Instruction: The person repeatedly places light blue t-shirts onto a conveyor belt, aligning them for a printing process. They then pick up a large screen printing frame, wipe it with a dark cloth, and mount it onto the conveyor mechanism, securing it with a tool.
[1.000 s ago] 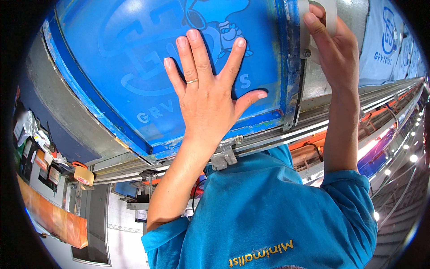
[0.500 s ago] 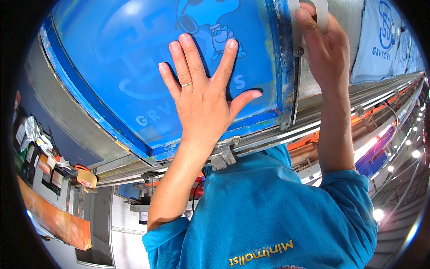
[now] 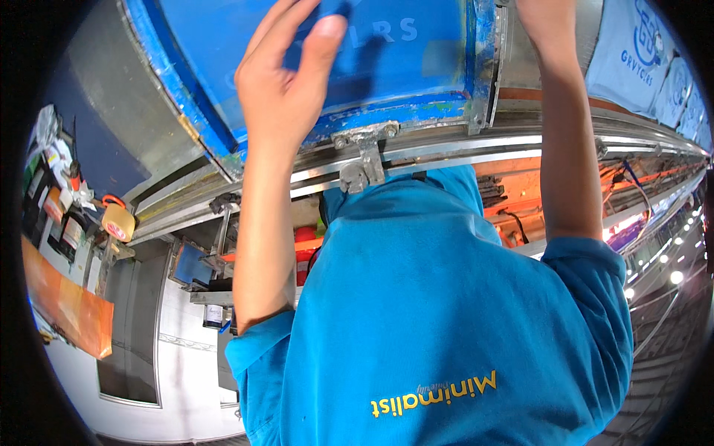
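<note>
A blue printing screen point(image 3: 416, 74) in a paint-stained blue frame point(image 3: 416, 111) fills the top middle, with pale lettering and outlines on its mesh. My left hand point(image 3: 286, 82) is over the screen's left part, thumb apart from the fingers, and nothing shows in it. The upper picture edge cuts off its fingertips; whether it touches the mesh I cannot tell. My right hand point(image 3: 549, 26) reaches past the screen's right side, beside its metal clamp bar point(image 3: 483, 67). Its fingers lie outside the picture, so what they hold is hidden.
A metal rail point(image 3: 446, 152) with a bracket point(image 3: 362, 167) runs along the near side of the screen. Printed light-blue fabric pieces point(image 3: 632, 59) lie to the right. At left are a tape roll point(image 3: 117, 221), an orange-brown sheet point(image 3: 71, 305) and cluttered supplies.
The view has shifted, so the screen sits higher in it. My left hand has gone from spread flat over the mesh to turned sideways. My right hand's fingers have left the picture.
</note>
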`<state>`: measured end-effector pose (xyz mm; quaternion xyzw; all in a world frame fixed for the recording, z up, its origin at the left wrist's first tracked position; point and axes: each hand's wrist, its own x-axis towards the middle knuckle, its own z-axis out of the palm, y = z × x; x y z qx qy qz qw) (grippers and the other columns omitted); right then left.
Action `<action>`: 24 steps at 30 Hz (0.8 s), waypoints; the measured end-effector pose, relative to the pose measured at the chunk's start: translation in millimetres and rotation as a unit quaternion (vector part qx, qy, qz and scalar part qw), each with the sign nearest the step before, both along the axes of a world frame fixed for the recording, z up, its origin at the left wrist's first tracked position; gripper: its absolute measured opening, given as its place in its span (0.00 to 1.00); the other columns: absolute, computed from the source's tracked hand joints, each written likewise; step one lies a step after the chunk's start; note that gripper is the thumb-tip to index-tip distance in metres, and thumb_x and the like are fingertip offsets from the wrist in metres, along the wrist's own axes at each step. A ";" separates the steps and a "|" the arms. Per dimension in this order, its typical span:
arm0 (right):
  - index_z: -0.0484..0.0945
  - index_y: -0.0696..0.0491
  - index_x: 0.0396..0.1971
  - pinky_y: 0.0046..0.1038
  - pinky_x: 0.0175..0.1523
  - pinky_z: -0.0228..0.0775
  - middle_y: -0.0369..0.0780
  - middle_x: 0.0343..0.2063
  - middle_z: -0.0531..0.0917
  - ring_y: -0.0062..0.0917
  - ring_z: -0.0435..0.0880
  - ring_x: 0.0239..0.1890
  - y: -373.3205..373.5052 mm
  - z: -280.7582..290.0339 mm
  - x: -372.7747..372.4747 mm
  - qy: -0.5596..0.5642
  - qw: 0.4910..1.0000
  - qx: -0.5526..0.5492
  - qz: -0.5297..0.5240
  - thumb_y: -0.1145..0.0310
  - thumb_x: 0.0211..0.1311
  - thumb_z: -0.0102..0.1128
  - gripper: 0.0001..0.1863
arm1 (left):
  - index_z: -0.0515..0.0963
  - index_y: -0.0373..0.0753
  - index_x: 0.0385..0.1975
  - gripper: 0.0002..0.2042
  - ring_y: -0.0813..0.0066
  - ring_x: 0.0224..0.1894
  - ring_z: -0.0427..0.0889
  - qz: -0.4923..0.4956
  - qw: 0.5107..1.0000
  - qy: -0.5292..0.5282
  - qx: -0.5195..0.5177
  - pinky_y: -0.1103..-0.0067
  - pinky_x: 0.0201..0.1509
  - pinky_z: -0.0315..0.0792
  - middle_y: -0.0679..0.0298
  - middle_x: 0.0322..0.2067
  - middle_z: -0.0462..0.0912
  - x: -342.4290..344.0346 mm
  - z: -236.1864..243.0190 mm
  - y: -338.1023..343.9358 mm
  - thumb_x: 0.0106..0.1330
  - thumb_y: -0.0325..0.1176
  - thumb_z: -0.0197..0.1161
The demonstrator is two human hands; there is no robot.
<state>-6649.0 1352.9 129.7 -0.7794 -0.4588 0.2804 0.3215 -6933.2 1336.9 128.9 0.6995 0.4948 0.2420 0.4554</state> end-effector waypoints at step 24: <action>0.78 0.59 0.52 0.26 0.51 0.72 0.43 0.47 0.82 0.28 0.81 0.45 -98.8 -12.9 -16.4 -0.169 0.972 0.095 -0.131 0.56 0.69 0.56 0.22 | 0.76 0.33 0.52 0.19 0.59 0.49 0.79 0.392 0.887 0.192 0.151 0.70 0.51 0.73 0.50 0.50 0.79 -366.6 9.3 -12.0 0.64 0.36 0.63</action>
